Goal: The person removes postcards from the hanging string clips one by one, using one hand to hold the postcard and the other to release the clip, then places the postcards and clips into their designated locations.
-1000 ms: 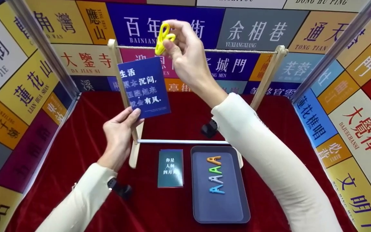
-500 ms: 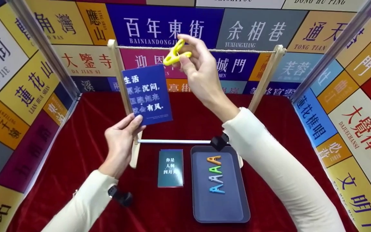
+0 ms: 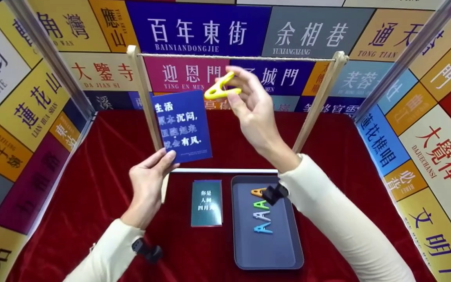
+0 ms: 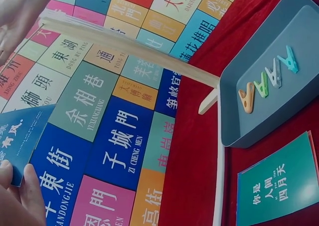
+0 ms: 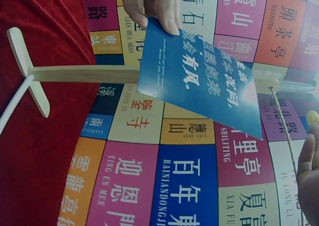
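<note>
My left hand (image 3: 149,178) pinches a dark blue card (image 3: 182,125) by its lower left corner. White Chinese print covers the card's face, which stands nearly upright in front of the left wooden post. In my right hand (image 3: 257,111) a yellow clothespin (image 3: 222,82) is pinched between thumb and fingers, its nose pointing left toward the card's upper right corner. Both card and clothespin are below the rope (image 3: 194,57) in the head view. Only a bit of the clothespin (image 5: 313,117) shows at the right wrist view's edge.
The rope runs between two wooden posts (image 3: 319,105), with a white rod (image 3: 225,170) low between them. A grey tray (image 3: 266,250) holds several clothespins (image 3: 262,228). Left of it, a teal card (image 3: 206,217) lies on red cloth (image 3: 104,164). Sign-printed panels stand behind.
Both hands have come down, the card lowering slightly rightward. My right hand has brought the clothespin down and right from the rope, turning it from upright to pointing left.
</note>
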`<state>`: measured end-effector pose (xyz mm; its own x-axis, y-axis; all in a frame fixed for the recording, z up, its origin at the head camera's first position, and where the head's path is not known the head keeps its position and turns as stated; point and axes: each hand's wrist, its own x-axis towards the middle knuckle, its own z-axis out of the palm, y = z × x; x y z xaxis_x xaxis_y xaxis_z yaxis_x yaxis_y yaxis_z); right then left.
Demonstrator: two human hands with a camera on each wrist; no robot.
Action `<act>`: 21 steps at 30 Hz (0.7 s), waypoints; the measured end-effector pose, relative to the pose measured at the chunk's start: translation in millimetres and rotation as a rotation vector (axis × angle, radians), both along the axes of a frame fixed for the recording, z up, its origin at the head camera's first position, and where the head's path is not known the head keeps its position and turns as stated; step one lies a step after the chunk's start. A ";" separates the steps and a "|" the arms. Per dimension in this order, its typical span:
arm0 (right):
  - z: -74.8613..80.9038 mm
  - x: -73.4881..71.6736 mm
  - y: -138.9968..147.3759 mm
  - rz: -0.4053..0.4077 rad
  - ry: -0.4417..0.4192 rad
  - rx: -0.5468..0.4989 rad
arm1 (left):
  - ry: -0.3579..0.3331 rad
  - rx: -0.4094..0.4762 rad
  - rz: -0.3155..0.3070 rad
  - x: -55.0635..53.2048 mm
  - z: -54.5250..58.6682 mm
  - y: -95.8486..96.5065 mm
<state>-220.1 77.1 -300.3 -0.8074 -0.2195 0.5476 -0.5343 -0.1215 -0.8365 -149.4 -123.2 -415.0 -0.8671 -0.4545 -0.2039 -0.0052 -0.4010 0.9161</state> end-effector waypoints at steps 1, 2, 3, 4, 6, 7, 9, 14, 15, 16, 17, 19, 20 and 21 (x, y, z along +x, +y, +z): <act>-2.1 2.1 1.2 0.000 0.000 -0.003 | 0.000 0.002 -0.003 1.4 -0.5 0.4; -4.1 4.1 2.3 0.001 0.000 -0.009 | 0.001 0.003 -0.005 2.9 -1.1 0.8; -5.7 6.1 3.4 0.003 0.002 -0.016 | 0.002 0.003 -0.008 4.5 -1.5 1.3; -7.2 8.1 4.4 0.005 0.002 -0.026 | 0.002 0.003 -0.008 6.1 -1.9 1.8; -10.1 11.7 6.6 0.003 0.009 -0.041 | 0.008 0.004 -0.010 9.2 -2.7 2.5; -11.7 13.2 7.8 0.002 0.009 -0.045 | 0.011 0.004 -0.010 10.5 -3.2 2.9; -15.1 15.8 10.3 -0.003 0.012 -0.043 | 0.015 0.005 -0.009 13.3 -4.0 3.4; -23.1 21.3 16.8 -0.013 0.009 -0.040 | 0.010 0.005 -0.012 19.7 -5.9 4.4; -24.8 21.9 18.2 -0.012 0.007 -0.044 | 0.006 0.002 -0.014 20.9 -6.4 4.6; -26.6 23.0 19.9 -0.012 0.005 -0.049 | 0.004 0.000 -0.016 22.1 -6.9 4.9; -28.5 24.0 21.6 -0.013 0.005 -0.057 | 0.003 -0.005 -0.018 23.1 -7.5 5.3; -33.0 26.3 25.0 -0.015 0.000 -0.072 | 0.001 -0.015 -0.020 25.0 -9.4 6.3; -35.6 27.5 26.8 -0.018 -0.002 -0.078 | 0.001 -0.021 -0.022 26.0 -10.5 6.9; -37.9 28.9 28.5 -0.018 -0.003 -0.084 | 0.001 -0.027 -0.022 26.7 -11.8 7.4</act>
<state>-191.2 105.6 -338.2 -0.8125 -0.1581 0.5611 -0.5347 -0.1813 -0.8253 -122.7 -115.7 -426.8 -0.8772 -0.4406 -0.1911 -0.0131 -0.3758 0.9266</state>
